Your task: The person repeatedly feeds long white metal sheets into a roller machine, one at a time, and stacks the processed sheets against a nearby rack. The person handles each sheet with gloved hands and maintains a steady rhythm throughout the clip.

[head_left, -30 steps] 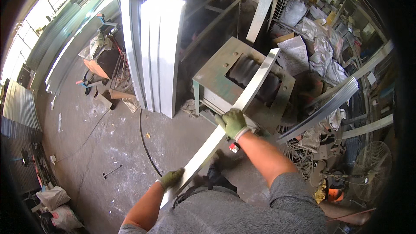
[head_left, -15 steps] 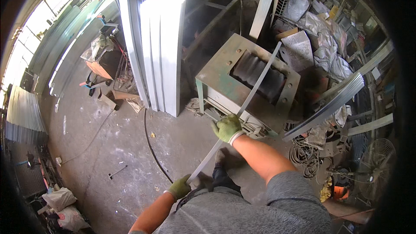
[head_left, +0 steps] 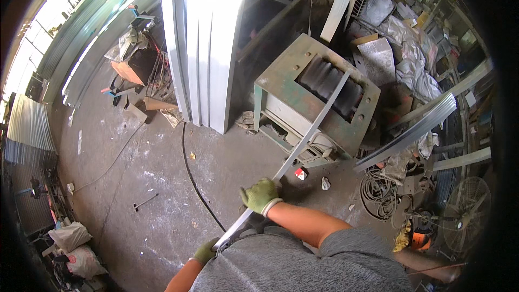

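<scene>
**Both gloves on one long metal bar**

Right hand (head_left: 261,196) is palm-down, fingers wrapped over the bar (head_left: 310,130), forearm slanting across the front of the body. Left hand (head_left: 205,251) is down by the waist, closed around the near end, fingers mostly hidden. Bar tilts up and rightward, far end over the black rollers (head_left: 326,82) of the green machine (head_left: 282,87); can't tell if they're touching.

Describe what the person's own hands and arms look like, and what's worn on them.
The right hand wears a dull green glove with a pale cuff at the wrist. The left hand wears a similar green one. The right forearm is bare below the short sleeve of a mottled grey shirt; the visible left forearm is bare too.
</scene>
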Demonstrator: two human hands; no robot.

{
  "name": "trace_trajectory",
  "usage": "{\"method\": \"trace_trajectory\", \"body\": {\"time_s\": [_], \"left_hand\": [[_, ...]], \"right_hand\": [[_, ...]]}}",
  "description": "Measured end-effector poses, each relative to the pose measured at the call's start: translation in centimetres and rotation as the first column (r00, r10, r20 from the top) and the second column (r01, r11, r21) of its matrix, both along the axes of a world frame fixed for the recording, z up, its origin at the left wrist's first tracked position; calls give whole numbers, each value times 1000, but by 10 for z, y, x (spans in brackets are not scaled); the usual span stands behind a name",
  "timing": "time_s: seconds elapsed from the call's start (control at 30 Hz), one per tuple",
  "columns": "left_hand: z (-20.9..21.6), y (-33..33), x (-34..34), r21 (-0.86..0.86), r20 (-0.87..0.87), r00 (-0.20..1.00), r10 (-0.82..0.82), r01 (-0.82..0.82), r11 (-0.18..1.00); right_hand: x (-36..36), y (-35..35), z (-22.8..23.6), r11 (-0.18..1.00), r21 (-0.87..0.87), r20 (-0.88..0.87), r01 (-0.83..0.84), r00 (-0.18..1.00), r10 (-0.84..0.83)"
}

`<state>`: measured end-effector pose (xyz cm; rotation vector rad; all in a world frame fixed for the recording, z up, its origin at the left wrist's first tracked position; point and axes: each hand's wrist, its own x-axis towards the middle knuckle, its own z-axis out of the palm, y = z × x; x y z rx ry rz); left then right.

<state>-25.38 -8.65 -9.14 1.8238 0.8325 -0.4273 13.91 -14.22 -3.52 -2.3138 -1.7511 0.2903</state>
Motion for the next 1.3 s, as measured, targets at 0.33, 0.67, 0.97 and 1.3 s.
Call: {"method": "trace_trajectory", "body": {"time_s": [0.33,0.67,0.97,1.3], "left_hand": [[-4,19,11,54,-60,996,73,-70,996],[47,27,226,275,-57,998,-35,50,960],[16,0,94,-142,-292,954,64,-109,984],[79,15,286,46,-23,979,205,-203,978]], "right_hand": [[15,11,-29,990,-92,0,-108,994,108],[228,12,27,978,205,235,-25,972,-24],[88,-17,-11,967,187,-58,-176,980,189],[290,25,12,900,423,147,109,971,-187]]}}
